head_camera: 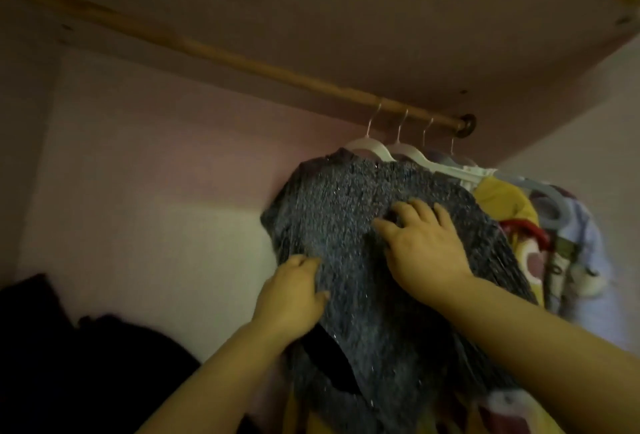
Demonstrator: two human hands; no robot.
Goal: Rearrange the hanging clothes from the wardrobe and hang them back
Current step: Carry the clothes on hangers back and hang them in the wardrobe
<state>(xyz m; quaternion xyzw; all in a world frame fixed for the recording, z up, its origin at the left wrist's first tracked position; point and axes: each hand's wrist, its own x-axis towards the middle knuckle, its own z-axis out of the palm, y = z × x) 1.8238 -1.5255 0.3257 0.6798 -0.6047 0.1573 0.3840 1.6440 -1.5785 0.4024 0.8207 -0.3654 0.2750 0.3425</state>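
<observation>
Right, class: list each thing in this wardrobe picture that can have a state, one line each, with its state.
Wooden rail: fixed under the shelf.
White hangers: hooked on the rail's right end.
Grey knitted garment: hanging, rumpled.
Colourful clothes: hanging to its right.
Dark fabric: heaped, lower left.
Right hand: open, fingers spread on the garment.
Left hand: at the garment's left edge; grip unclear.
</observation>
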